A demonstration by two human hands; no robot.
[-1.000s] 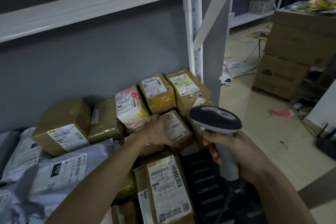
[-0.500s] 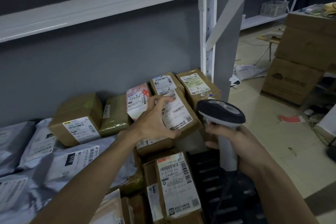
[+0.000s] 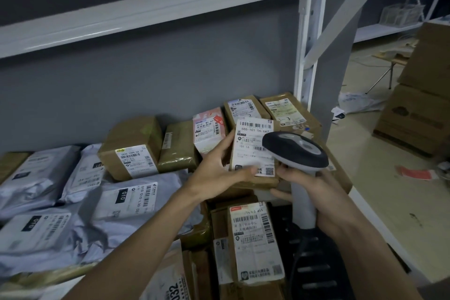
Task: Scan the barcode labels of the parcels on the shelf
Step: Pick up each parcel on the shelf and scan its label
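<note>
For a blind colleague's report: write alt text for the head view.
A left hand tilts up a small brown cardboard parcel with a white barcode label, while the right hand aims a grey-and-black handheld scanner at it, above a shelf of parcels.

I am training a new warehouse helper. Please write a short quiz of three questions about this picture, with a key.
1. True or false: the left hand holds up a brown parcel so that its label faces the camera.
2. What does the right hand grip? A) a pen B) a barcode scanner C) a tape roll
3. Fill in: the grey mailer bags lie to the ___ of the held parcel in the picture.

Key: 1 true; 2 B; 3 left
</note>
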